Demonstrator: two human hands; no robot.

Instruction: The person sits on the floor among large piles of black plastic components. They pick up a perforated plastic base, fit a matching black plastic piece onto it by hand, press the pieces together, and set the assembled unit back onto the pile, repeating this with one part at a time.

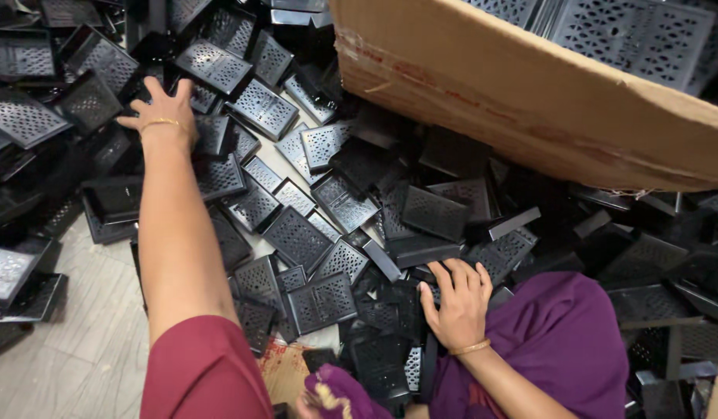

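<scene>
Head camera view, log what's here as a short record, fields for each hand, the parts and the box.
left hand: stretched out, palm down on the heap of black perforated trays
right hand: close in, fingers resting on trays beside purple cloth
trays: loose, overlapping, spread across the floor
cardboard box: tilted at upper right, more trays inside
wrists: a thin bangle on each

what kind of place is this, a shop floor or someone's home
Most likely a small workshop or sorting floor. Hundreds of identical black perforated plastic trays lie heaped on the floor, a big cardboard carton holds more, and the left hand and right hand work in the pile.
</scene>
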